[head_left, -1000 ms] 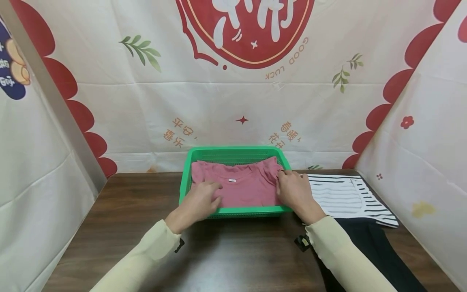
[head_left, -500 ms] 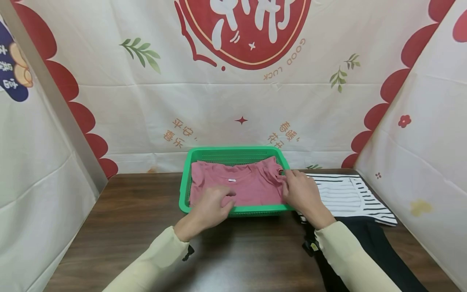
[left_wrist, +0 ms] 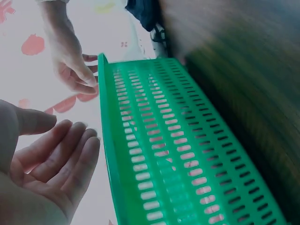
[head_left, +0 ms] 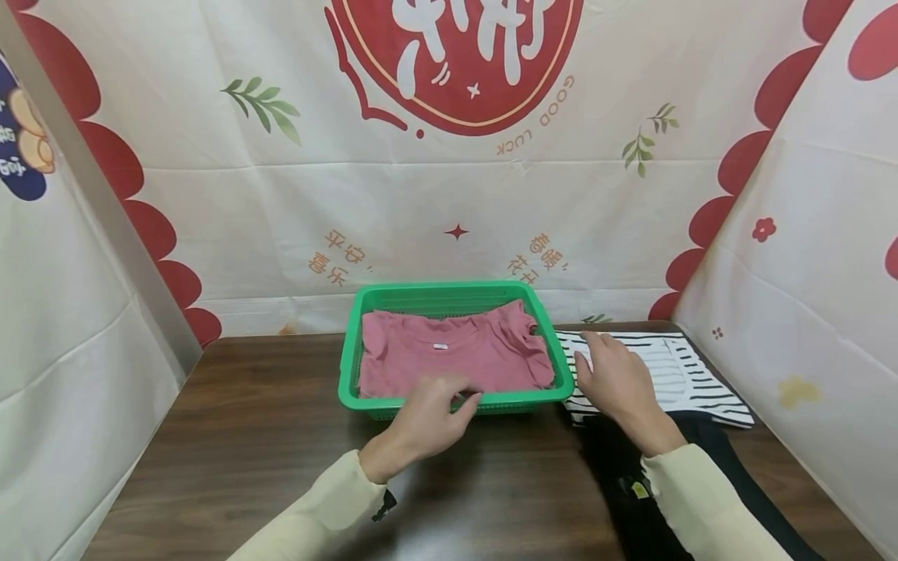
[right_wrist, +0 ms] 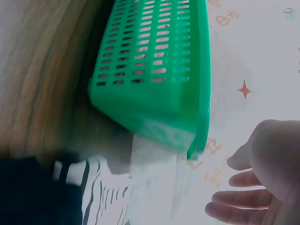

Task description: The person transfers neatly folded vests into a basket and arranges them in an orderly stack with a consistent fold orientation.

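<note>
A pink short-sleeved shirt [head_left: 449,351] lies spread in a green plastic basket [head_left: 449,289] with slotted walls. My left hand [head_left: 431,417] hovers over the basket's front rim, fingers loosely bent and holding nothing; the left wrist view shows a gap between thumb and fingers of this left hand [left_wrist: 54,159]. To the right of the basket, my right hand [head_left: 620,382] is above a white shirt with black stripes [head_left: 673,374]. The right wrist view has the right hand [right_wrist: 258,178] relaxed, with nothing in it, beyond the basket's rim.
Black folded trousers or similar dark cloth [head_left: 610,475] lie in front of the striped shirt, partly under the right forearm. The brown wooden table [head_left: 281,436] reaches back to a white printed backdrop [head_left: 421,202], with side cloths at left and right.
My right hand has let go of the pink shirt's right sleeve and moved right, out of the basket. My left hand has drifted right and toward me, off the shirt to the front rim.
</note>
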Motion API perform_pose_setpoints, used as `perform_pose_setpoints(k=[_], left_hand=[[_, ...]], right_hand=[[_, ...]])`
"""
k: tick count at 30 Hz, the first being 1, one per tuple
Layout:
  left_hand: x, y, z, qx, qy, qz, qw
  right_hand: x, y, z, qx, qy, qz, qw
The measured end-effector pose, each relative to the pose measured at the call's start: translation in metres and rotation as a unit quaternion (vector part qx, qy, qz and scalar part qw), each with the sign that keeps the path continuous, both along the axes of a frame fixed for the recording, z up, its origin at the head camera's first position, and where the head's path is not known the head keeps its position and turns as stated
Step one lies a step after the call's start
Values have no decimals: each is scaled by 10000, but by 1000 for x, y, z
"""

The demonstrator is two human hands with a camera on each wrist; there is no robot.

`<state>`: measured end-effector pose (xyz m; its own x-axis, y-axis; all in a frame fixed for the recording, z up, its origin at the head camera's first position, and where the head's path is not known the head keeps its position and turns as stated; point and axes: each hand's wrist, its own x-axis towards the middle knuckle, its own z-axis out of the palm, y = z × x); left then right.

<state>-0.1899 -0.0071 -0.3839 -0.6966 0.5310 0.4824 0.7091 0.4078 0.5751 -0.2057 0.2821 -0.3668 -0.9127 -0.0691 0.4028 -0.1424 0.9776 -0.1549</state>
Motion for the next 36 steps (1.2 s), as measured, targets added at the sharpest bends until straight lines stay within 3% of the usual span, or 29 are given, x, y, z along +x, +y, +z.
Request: perform_pose_setpoints(k=[4,8,21,36], left_hand=[[5,9,-3,43,-178,-167,9997],[10,20,-8,-67,-627,-293,9976],[20,48,-31,-514,-1556,-409,9856],[25,66,-45,140,-2101,-365,9769]], right_hand=[[9,12,0,-33,-196,-164,9997],[19,27,-5,-86,-395,-311,9987],[43,68,-21,-11,-569,-471,9973],[57,101,-27,33,-1319,-970,9865]])
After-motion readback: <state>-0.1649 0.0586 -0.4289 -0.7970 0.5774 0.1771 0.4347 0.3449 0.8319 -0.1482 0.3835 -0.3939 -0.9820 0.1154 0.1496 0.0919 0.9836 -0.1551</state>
